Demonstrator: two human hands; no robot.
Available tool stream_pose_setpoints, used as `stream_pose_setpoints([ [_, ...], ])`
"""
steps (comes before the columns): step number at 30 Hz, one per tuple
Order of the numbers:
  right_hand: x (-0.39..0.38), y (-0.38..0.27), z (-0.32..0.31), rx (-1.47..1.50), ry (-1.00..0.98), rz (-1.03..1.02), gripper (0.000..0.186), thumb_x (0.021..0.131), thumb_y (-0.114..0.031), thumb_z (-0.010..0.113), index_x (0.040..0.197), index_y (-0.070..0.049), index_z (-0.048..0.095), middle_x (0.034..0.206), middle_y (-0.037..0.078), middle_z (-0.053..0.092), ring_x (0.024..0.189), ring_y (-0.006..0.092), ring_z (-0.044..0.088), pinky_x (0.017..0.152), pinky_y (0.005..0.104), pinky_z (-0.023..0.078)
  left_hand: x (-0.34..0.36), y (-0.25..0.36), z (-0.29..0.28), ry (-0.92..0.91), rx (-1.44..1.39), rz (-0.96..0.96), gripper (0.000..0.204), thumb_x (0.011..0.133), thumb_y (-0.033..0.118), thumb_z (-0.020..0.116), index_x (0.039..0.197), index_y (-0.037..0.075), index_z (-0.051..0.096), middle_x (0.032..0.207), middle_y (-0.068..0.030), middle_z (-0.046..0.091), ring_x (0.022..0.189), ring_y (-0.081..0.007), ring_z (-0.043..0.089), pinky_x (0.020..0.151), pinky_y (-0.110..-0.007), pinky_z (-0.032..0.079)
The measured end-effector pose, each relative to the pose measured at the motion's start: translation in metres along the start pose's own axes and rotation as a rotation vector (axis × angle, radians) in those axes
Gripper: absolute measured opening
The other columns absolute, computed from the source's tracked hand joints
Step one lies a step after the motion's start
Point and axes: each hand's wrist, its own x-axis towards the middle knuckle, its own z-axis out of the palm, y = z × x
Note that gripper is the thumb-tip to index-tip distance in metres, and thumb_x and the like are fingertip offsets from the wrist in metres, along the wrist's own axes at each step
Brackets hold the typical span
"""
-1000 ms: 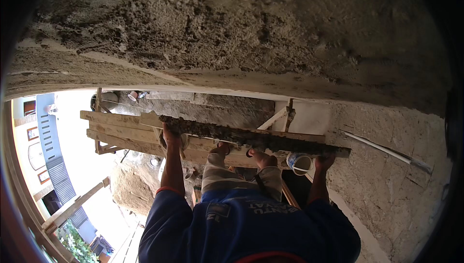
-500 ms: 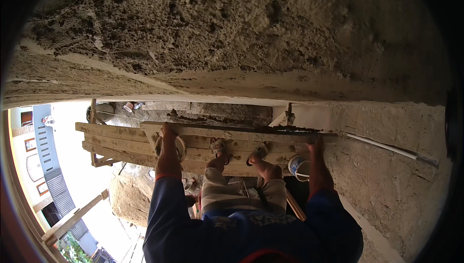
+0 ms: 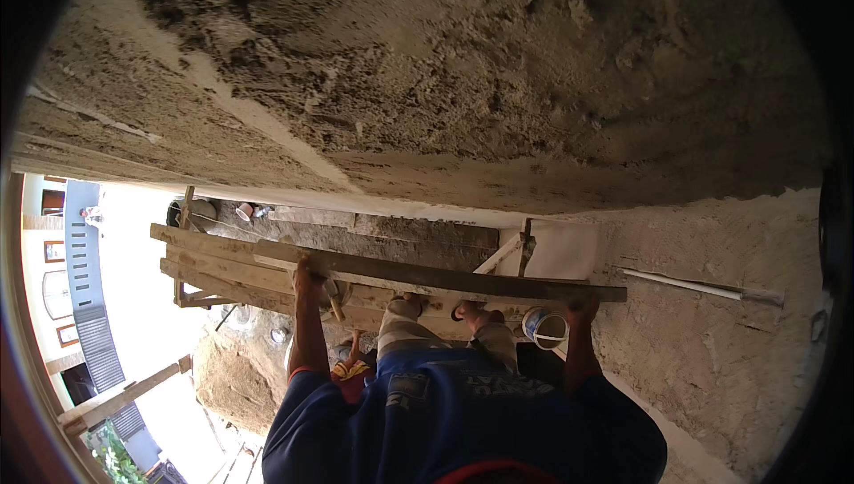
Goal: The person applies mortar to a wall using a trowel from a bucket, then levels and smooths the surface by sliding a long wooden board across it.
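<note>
Grip spread wide

From afar, I see the bare left hand (image 3: 308,279) and bare right hand (image 3: 583,310) clamped near opposite ends of a long, straight, grey-brown board (image 3: 463,279), presumably for balance; below, pale wooden planks (image 3: 209,262) apparently give footing.

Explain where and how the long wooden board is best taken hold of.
Probably near both ends, by its near edge, coming from the lower side of the picture. The long wooden board is narrow and lies crosswise, so two widely spaced grips should steady it; its far edge faces the rough wall. The left hand and right hand hold it so.
</note>
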Motion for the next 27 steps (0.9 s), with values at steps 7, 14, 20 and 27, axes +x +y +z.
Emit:
stream_pose_setpoints([
  [7,0.007,-0.04,-0.015,-0.503,-0.289,-0.525,0.068,0.073,-0.029,0.072,0.127,-0.001,0.042,0.125,0.015,0.048,0.115,0.0299,0.048,0.095,0.0429,0.042,-0.064,0.023,0.031,-0.194,-0.207,0.029,0.046,0.087,0.041,0.054,0.114,0.003,0.053,0.109,-0.0161,0.059,0.099,-0.0278,0.057,0.082,-0.039,0.049],
  [14,0.007,-0.104,0.027,-1.071,-0.18,-0.714,0.058,0.083,-0.019,0.064,0.132,-0.002,0.038,0.131,0.013,0.045,0.118,0.03,0.047,0.098,0.0401,0.04,-0.066,0.004,0.106,-0.235,-0.232,0.149,0.045,0.09,0.037,0.052,0.117,0.001,0.049,0.108,-0.0221,0.06,0.088,-0.0347,0.062,0.079,-0.046,0.051],
  [20,0.071,-0.171,0.097,-0.225,-0.318,-0.336,0.06,0.078,-0.019,0.072,0.128,0.0,0.043,0.125,0.014,0.05,0.114,0.0283,0.05,0.095,0.0407,0.044,-0.058,-0.051,0.196,-0.248,-0.207,0.322,0.058,0.09,0.046,0.05,0.123,0.0,0.039,0.118,-0.0198,0.051,0.097,-0.0357,0.059,0.077,-0.049,0.053],
  [27,0.111,-0.208,0.152,-0.174,-0.384,-0.423,0.075,0.082,-0.049,0.059,0.136,-0.003,0.034,0.133,0.016,0.04,0.121,0.0305,0.043,0.099,0.0462,0.04,-0.031,-0.108,0.297,-0.068,-0.234,0.342,0.066,0.088,0.055,0.049,0.132,0.007,0.034,0.122,-0.0177,0.048,0.102,-0.0337,0.057,0.077,-0.048,0.053],
])
